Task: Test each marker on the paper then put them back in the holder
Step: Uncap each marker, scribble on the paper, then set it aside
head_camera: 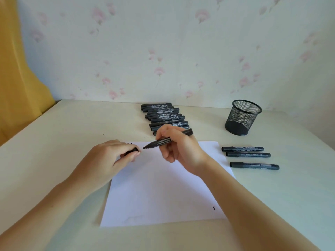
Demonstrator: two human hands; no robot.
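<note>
My right hand (178, 149) holds an uncapped black marker (167, 140), tip pointing left, just above the top edge of the white paper (159, 192). My left hand (107, 160) rests on the paper's upper left corner and pinches the marker's black cap (133, 151). Small black marks show by the left hand and one near the paper's lower right (214, 207). Several capped black markers (165, 115) lie in a row behind the paper. Three capped markers (249, 156) lie to the right of the paper. The black mesh holder (242, 117) stands at the back right, with nothing visible inside.
A pale table (54, 142) carries everything and ends at a floral wall behind. A yellow curtain (18, 78) hangs at the left.
</note>
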